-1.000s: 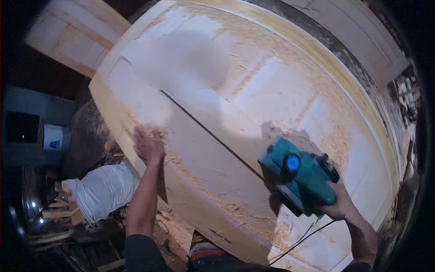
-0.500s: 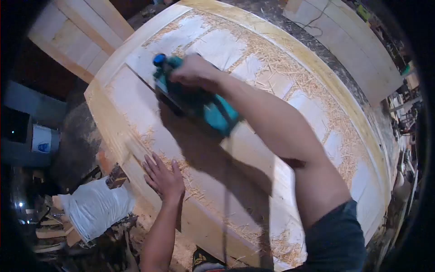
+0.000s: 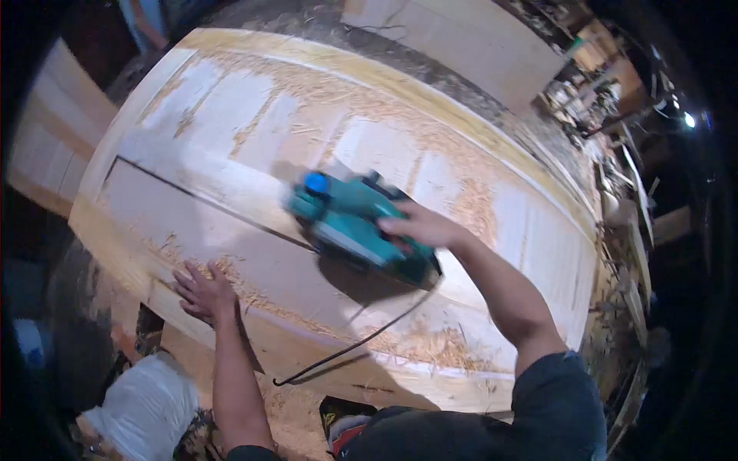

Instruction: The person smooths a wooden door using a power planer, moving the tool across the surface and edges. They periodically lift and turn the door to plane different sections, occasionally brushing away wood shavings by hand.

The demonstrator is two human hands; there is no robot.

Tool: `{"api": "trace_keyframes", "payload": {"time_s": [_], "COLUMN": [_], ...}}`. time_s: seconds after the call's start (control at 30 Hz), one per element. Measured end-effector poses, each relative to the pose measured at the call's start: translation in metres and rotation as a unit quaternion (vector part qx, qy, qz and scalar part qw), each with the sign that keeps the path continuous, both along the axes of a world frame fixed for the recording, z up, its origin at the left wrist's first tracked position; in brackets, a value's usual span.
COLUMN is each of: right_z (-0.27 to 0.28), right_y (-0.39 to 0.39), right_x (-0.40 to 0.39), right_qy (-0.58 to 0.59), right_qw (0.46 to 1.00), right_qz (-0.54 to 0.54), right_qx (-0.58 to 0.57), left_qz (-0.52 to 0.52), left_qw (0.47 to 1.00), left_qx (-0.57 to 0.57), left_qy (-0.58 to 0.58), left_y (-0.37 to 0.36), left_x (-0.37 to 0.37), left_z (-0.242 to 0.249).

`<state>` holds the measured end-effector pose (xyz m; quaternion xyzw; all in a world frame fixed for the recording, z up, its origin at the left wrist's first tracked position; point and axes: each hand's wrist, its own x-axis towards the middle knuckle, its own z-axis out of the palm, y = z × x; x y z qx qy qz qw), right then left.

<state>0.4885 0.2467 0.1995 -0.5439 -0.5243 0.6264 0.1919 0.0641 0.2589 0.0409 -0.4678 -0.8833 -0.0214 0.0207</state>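
A teal electric planer [image 3: 357,219] with a blue front knob is over the middle of a large wooden door panel [image 3: 269,188], slightly blurred by motion. My right hand [image 3: 421,224] is wrapped round its rear handle. A black power cord [image 3: 361,349] trails from the planer's back end toward the panel's near edge. My left hand [image 3: 207,292] rests with fingers spread on the near left border of the panel, beside curled wood shavings [image 3: 246,286]. Whether the planer's sole touches the wood cannot be made out.
Shavings lie thickest along the panel's far side. Another pale panel [image 3: 453,50] lies beyond, and a further one [image 3: 58,138] stands at the left. A white sack [image 3: 146,407] sits at lower left. Wood scraps [image 3: 592,100] clutter the right side.
My right hand has drawn the planer back from the panel's left end toward the right and nearer me. The view has turned. My left hand stays on the near border.
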Motion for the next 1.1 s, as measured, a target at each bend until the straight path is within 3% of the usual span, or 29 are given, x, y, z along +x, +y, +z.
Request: {"api": "trace_keyframes", "payload": {"time_s": [0.07, 0.1, 0.17, 0.23, 0.33, 0.47, 0.63, 0.77, 0.87, 0.9, 1.0, 1.03, 1.1], "right_z": [0.005, 0.015, 0.03, 0.059, 0.084, 0.121, 0.147, 0.112, 0.081, 0.068, 0.034, 0.023, 0.005], "right_y": [-0.1, -0.155, -0.272, -0.383, -0.542, -0.693, -0.824, -0.901, -0.946, -0.96, -0.989, -1.001, -1.027], "right_x": [0.061, 0.078, 0.09, 0.078, 0.051, -0.001, -0.032, -0.041, -0.036, -0.034, -0.013, -0.002, 0.027], "right_qy": [-0.05, -0.055, -0.101, -0.059, 0.017, 0.0, -0.001, 0.034, 0.102, 0.07, 0.124, 0.128, 0.175], "right_qw": [0.994, 0.979, 0.926, 0.847, 0.668, 0.49, 0.312, 0.225, 0.194, 0.233, 0.208, 0.239, 0.218], "right_qz": [-0.072, -0.17, -0.358, -0.527, -0.744, -0.871, -0.95, -0.973, -0.975, -0.97, -0.97, -0.963, -0.96], "right_qx": [-0.064, -0.098, -0.063, -0.035, 0.014, 0.032, 0.025, 0.044, 0.043, 0.024, 0.01, 0.003, -0.003], "left_qz": [-0.001, -0.006, -0.019, -0.018, -0.079, -0.24, -0.469, -0.616, -0.658, -0.672, -0.693, -0.692, -0.692], "left_qw": [1.0, 1.0, 1.0, 1.0, 0.997, 0.97, 0.879, 0.772, 0.726, 0.715, 0.696, 0.695, 0.695], "left_qx": [-0.016, -0.027, -0.011, -0.01, 0.017, 0.023, -0.062, -0.071, -0.119, -0.112, -0.109, -0.114, -0.096], "left_qy": [0.004, -0.006, 0.001, -0.015, -0.009, -0.009, -0.066, -0.141, -0.161, -0.156, -0.152, -0.157, -0.169], "left_y": [0.002, -0.001, 0.002, 0.004, -0.003, -0.046, -0.159, -0.246, -0.314, -0.333, -0.391, -0.408, -0.447], "left_x": [0.002, 0.007, -0.003, 0.0, 0.011, 0.045, 0.152, 0.221, 0.272, 0.287, 0.327, 0.345, 0.375], "left_z": [0.002, 0.015, -0.004, 0.003, 0.012, -0.003, 0.017, 0.019, 0.035, 0.04, 0.051, 0.057, 0.052]}}
